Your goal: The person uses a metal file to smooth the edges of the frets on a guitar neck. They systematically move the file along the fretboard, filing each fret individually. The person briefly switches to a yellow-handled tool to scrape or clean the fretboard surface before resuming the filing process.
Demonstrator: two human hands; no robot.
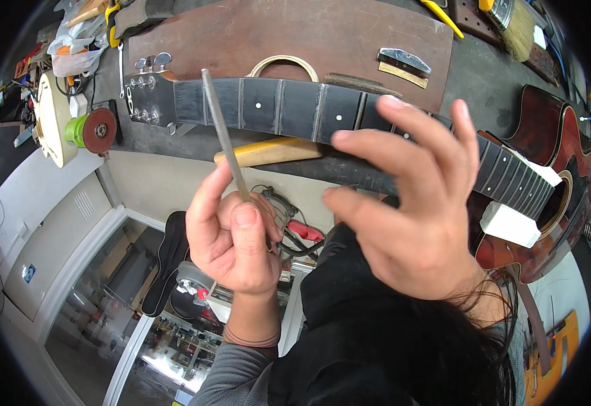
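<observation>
A slim grey metal file (pixel 222 132) stands up at a tilt from my left hand (pixel 238 237), pinched at its lower end between thumb and fingers. My right hand (pixel 417 196) is open, its fingers spread and slightly curled in front of the guitar neck; it holds nothing. Behind both hands lies an acoustic guitar, its dark fretboard (pixel 295 108) running from the headstock (pixel 150 101) at left to the dark red body (pixel 556 128) at right. White paper or tape (pixel 510 224) sits beside the upper frets. My right hand hides part of the fretboard.
On the brown mat (pixel 309 34) lie a cream ring (pixel 285 62) and a chrome-and-wood block (pixel 404 66). Below the neck is a yellow wooden handle (pixel 268 151). A green grinding disc (pixel 91 132) stands at left, a brush (pixel 515 34) at far right.
</observation>
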